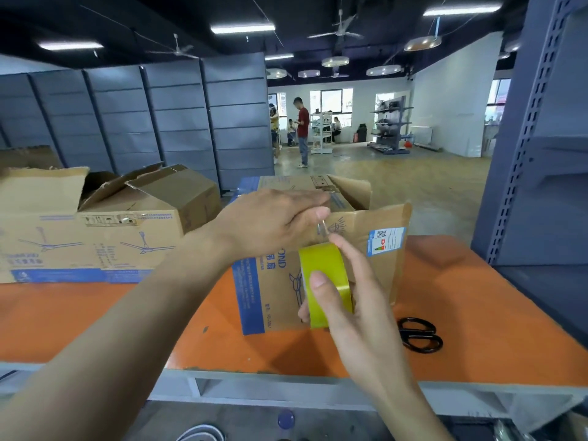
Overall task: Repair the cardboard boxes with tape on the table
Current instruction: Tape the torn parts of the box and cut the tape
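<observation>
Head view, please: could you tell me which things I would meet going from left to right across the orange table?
Open cardboard box → cardboard box being taped → black scissors. The yellow tape roll overlaps the second box, so I leave it out.
</observation>
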